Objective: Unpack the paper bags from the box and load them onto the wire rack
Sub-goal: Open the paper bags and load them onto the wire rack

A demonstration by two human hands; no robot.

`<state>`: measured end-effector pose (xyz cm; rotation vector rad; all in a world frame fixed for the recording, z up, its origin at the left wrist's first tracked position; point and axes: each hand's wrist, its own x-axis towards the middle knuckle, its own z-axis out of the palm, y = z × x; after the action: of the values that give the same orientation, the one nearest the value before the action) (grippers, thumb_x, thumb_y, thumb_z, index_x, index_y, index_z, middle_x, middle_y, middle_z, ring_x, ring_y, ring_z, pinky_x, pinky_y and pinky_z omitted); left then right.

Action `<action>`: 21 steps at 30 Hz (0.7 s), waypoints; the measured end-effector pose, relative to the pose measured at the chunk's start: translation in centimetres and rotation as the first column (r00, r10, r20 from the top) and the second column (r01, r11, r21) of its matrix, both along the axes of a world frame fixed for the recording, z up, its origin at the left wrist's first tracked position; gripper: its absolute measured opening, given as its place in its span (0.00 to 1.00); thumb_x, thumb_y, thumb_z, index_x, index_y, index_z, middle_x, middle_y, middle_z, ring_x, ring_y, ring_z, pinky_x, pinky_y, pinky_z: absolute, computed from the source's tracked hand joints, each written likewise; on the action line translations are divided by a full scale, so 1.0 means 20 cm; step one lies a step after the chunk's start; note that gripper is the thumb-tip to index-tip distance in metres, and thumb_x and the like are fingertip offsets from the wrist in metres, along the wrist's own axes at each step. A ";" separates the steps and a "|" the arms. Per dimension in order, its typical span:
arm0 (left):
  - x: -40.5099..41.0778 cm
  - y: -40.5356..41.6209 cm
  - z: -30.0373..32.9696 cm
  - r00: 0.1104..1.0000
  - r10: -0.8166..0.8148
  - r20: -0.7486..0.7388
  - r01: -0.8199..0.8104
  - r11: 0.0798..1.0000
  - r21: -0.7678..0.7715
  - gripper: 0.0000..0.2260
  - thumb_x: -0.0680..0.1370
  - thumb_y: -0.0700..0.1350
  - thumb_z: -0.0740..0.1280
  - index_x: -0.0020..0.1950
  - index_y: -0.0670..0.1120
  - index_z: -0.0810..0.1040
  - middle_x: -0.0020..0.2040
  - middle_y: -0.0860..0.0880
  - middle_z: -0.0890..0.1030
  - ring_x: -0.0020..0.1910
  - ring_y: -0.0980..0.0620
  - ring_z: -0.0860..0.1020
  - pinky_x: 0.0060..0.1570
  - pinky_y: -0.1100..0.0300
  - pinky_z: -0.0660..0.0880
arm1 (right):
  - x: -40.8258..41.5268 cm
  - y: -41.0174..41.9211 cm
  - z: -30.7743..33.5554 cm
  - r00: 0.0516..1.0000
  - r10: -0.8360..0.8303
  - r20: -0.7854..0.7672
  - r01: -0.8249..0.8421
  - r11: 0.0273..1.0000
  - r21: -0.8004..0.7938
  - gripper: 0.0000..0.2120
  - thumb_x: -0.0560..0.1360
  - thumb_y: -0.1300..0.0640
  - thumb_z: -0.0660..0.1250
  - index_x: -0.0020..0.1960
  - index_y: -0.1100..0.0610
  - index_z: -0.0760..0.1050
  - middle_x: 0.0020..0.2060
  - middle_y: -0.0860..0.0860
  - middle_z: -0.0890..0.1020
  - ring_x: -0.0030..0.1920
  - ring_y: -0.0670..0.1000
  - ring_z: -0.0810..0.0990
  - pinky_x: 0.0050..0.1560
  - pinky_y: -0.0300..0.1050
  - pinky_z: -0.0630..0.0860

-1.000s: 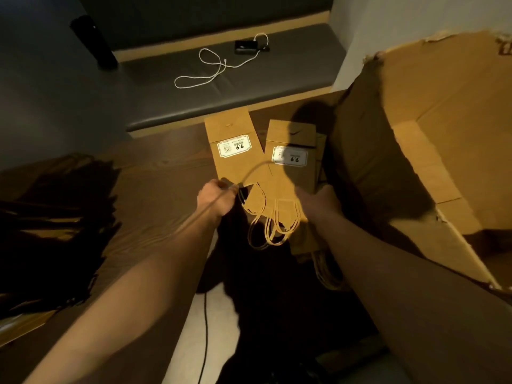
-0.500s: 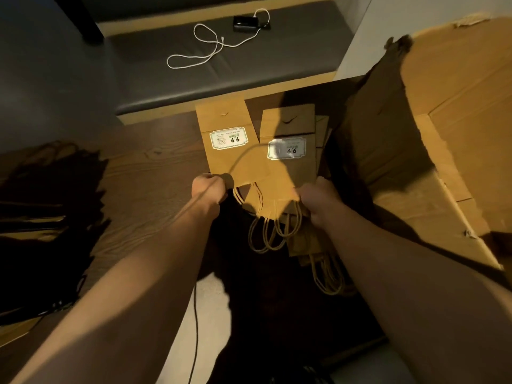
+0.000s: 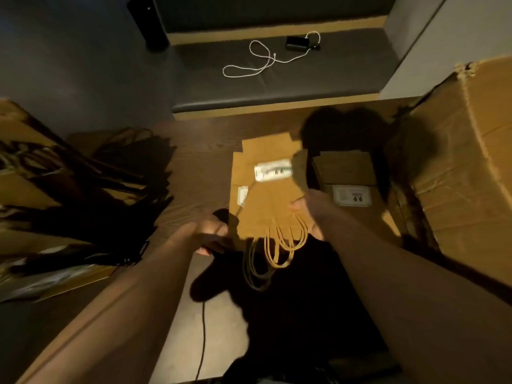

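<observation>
A flat brown paper bag [image 3: 266, 206] with a blurred white label and dangling rope handles is lifted over the dark wooden table [image 3: 199, 167]. My right hand [image 3: 309, 209] grips its right edge. At the bag's lower left corner, my left hand [image 3: 210, 235] has its fingers curled around the edge, partly in shadow. Another bag lies beneath it, showing a label edge. Right of my right hand lies a stack of bags [image 3: 349, 176] with a "66" label. The big cardboard box [image 3: 471, 167] stands open at the right.
A heap of flat bags [image 3: 69, 206] lies in deep shadow on the left. Behind the table runs a grey bench [image 3: 346, 65] holding a white cable [image 3: 257, 62] and a small black device [image 3: 296, 42]. A black cord [image 3: 203, 333] hangs below my left hand.
The right hand has left the right stack and taken the left bag's right edge. That bag is now raised and blurred with motion. The view has shifted left, showing the shadowed heap.
</observation>
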<state>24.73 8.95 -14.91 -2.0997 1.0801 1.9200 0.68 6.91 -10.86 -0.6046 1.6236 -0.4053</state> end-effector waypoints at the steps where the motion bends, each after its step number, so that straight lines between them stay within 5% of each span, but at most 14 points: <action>1: 0.03 0.03 -0.01 0.998 0.021 -0.059 -0.018 0.999 0.046 0.12 0.84 0.41 0.59 0.44 0.44 0.78 0.42 0.46 0.81 0.34 0.56 0.81 0.33 0.62 0.74 | 0.03 0.04 -0.04 0.994 0.068 -0.091 -0.063 0.996 0.055 0.14 0.79 0.64 0.63 0.64 0.62 0.74 0.59 0.58 0.78 0.58 0.60 0.77 0.56 0.54 0.75; 6: 0.10 0.08 -0.05 0.828 0.451 -0.334 -0.482 0.876 -0.010 0.09 0.83 0.40 0.62 0.62 0.42 0.74 0.43 0.45 0.79 0.30 0.55 0.82 0.28 0.62 0.77 | 0.18 0.17 -0.14 0.962 0.147 -0.229 -0.114 0.982 0.150 0.16 0.77 0.60 0.66 0.63 0.65 0.73 0.56 0.58 0.78 0.56 0.56 0.77 0.55 0.48 0.75; 12: -0.05 0.13 -0.04 0.957 0.273 -0.095 -0.287 0.940 -0.186 0.17 0.80 0.43 0.68 0.68 0.41 0.72 0.47 0.45 0.80 0.34 0.53 0.79 0.29 0.63 0.74 | 0.26 0.21 -0.14 0.972 0.105 -0.208 -0.076 0.986 0.145 0.24 0.76 0.51 0.70 0.66 0.63 0.72 0.59 0.55 0.77 0.56 0.56 0.76 0.53 0.48 0.71; 15: -0.03 0.16 -0.03 0.995 0.096 0.000 -0.094 0.982 -0.164 0.12 0.80 0.46 0.67 0.60 0.40 0.79 0.49 0.43 0.83 0.40 0.51 0.80 0.42 0.58 0.77 | 0.27 0.21 -0.13 0.963 0.186 -0.193 -0.166 0.979 0.115 0.17 0.78 0.57 0.68 0.64 0.61 0.74 0.59 0.54 0.79 0.52 0.53 0.77 0.52 0.47 0.73; 17: -0.03 0.16 0.00 0.991 -0.001 0.133 0.024 0.985 -0.171 0.16 0.78 0.49 0.69 0.62 0.42 0.76 0.57 0.42 0.81 0.50 0.47 0.80 0.51 0.55 0.77 | 0.28 0.20 -0.10 0.928 0.276 -0.252 -0.276 0.960 0.037 0.17 0.77 0.60 0.68 0.65 0.59 0.73 0.58 0.54 0.79 0.55 0.53 0.77 0.52 0.45 0.71; 19: -0.03 0.15 0.05 0.939 0.040 0.341 0.082 0.938 -0.337 0.29 0.74 0.51 0.72 0.72 0.45 0.66 0.67 0.41 0.71 0.64 0.41 0.73 0.63 0.50 0.72 | 0.29 0.15 -0.04 0.857 0.388 -0.338 -0.419 0.908 -0.019 0.16 0.76 0.62 0.69 0.63 0.59 0.75 0.58 0.55 0.80 0.57 0.54 0.78 0.56 0.46 0.74; 21: -0.02 0.13 0.15 0.872 0.064 0.485 0.267 0.768 -0.582 0.39 0.73 0.51 0.74 0.77 0.48 0.55 0.75 0.41 0.59 0.74 0.37 0.59 0.70 0.44 0.64 | 0.31 0.10 0.05 0.741 0.514 -0.432 -0.582 0.813 -0.031 0.14 0.76 0.63 0.68 0.61 0.59 0.77 0.57 0.57 0.80 0.56 0.57 0.79 0.58 0.52 0.77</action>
<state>24.42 11.52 -11.85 -2.5474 1.8343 0.9166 6.85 8.85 -9.83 -1.3298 1.7070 0.0423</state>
